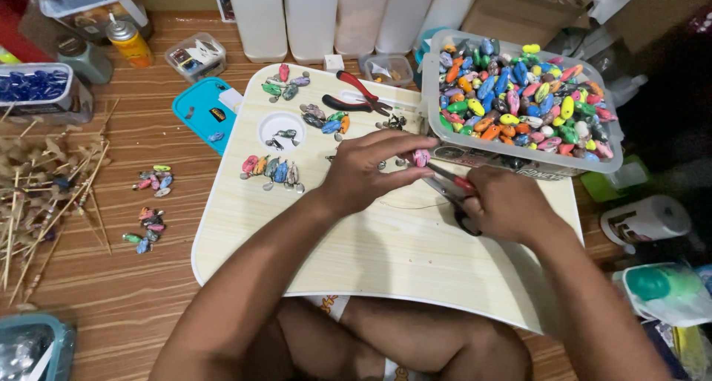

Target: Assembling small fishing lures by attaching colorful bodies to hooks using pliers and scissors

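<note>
Our left hand [371, 175] pinches a pink lure body [421, 157] over the lap table [386, 247], just below the clear bin [519, 92]. Right hand [504, 203] is closed on red-handled pliers [452, 182] touching it. Several finished clusters [273, 170] lie left of the bin, which looks full, so we judge most remain.

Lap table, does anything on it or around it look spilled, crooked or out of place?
Nothing looks damaged. A few things are untidy: two small clusters of painted lures lie off the lap table on the floor, and loose sticks are scattered at far left. The full bin overhangs the table's right corner.
</note>
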